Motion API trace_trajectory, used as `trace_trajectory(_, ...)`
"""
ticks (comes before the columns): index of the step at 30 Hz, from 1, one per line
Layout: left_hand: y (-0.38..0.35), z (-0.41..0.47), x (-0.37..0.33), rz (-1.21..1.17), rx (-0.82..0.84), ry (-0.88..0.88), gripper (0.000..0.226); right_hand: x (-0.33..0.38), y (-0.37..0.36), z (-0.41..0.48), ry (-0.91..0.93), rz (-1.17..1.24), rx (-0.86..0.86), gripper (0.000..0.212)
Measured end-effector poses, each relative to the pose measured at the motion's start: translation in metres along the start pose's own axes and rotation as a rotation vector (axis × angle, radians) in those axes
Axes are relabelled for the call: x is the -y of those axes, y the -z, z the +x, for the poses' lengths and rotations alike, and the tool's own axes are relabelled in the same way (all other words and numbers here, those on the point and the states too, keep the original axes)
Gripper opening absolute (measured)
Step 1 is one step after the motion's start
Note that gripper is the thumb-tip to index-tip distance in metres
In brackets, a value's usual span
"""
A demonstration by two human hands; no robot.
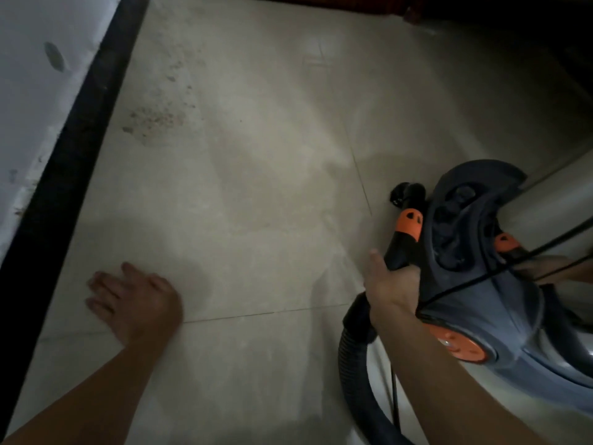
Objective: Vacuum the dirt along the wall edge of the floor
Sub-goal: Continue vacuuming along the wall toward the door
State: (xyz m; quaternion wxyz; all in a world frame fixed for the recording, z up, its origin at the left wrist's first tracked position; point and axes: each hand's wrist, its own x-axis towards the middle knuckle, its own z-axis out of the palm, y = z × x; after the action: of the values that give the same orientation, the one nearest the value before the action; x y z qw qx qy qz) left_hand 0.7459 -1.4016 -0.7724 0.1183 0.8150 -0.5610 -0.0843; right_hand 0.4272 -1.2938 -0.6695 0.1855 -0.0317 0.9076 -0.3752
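- Floor (256, 220): pale tiles across the view.
- Wall (38, 91): white, at 9 o'clock, black skirting (73, 162) along its foot.
- Vacuum (481, 284): dark canister at 4 o'clock.
- Dirt (157, 117): brown specks at 10 o'clock, near the skirting.
- Right hand (388, 284): fingers clamped on the vacuum's handle (401, 248).
- Left hand (134, 300): at 7 o'clock, fingers straight, apart.

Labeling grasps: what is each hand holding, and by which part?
Right hand grips the vacuum cleaner by its dark handle, just under the orange piece. Left hand holds nothing, fingers spread over the floor.
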Motion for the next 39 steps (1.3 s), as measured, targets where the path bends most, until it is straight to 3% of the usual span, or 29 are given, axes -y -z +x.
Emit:
trace_trajectory(4, -0.001, 0.0, 0.001, -0.024, -0.026, 0.01, 0.063, 0.032, -0.007, 0.031, -0.066, -0.031, 0.018, 0.06)
trace_trajectory(8, -0.002, 0.0, 0.003, 0.01, -0.011, -0.003, 0.064, 0.024, 0.005, 0.02, -0.015, 0.141, 0.129, 0.025)
trace_trajectory(13, 0.002, -0.001, 0.0, 0.004, 0.032, 0.008, 0.063, 0.037, -0.003, -0.033, 0.06, 0.168, 0.5, 0.017)
trace_trajectory(16, 0.003, -0.003, -0.002, -0.009, 0.015, -0.001, 0.06, 0.074, -0.035, -0.042, 0.1, 0.125, 0.639, 0.015)
trace_trajectory(24, 0.003, 0.001, -0.002, 0.053, 0.029, 0.004, 0.061, 0.171, -0.144, -0.012, 0.253, 0.039, 0.677, 0.019)
trace_trajectory(28, 0.001, 0.002, 0.0, 0.095, 0.027, 0.008, 0.061, 0.204, -0.169, 0.002, 0.165, 0.121, 0.766, 0.02)
trace_trajectory(39, 0.004, 0.004, -0.002, 0.106, 0.069, 0.004, 0.063, 0.18, -0.195, -0.066, 0.366, -0.045, 1.009, 0.012)
